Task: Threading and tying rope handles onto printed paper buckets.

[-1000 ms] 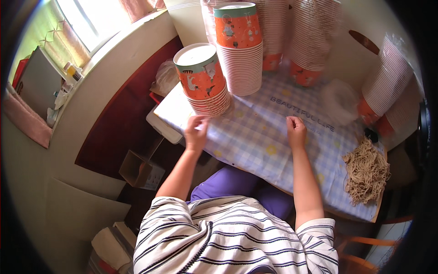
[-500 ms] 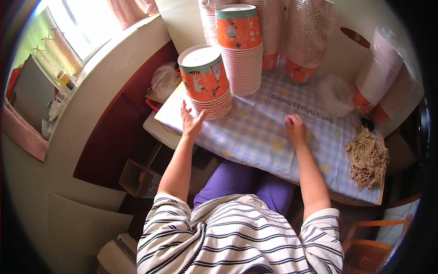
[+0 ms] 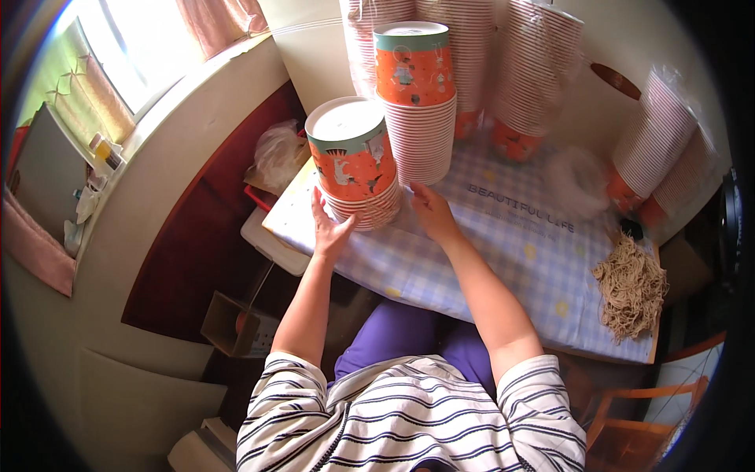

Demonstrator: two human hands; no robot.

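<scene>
We find the bare left hand (image 3: 330,234) spread wide, gripping nothing, at the seven o'clock side of the short stack of upturned orange-and-green paper tubs (image 3: 351,169). The bare right hand (image 3: 429,211) is half curled at four o'clock; whether it holds anything we cannot tell. We advise even, light pressure, clear of the taller upturned orange-and-green paper-tub stack (image 3: 417,110) at one o'clock.

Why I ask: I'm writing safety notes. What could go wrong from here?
The short stack of upturned orange-and-green paper cups stands near the edge of the blue-and-white checked tablecloth; an uneven nudge from the bare left hand at its side might tip it. The taller stack of matching upturned paper cups stands close behind it, and the bare right hand, near its base, could knock it.
</scene>
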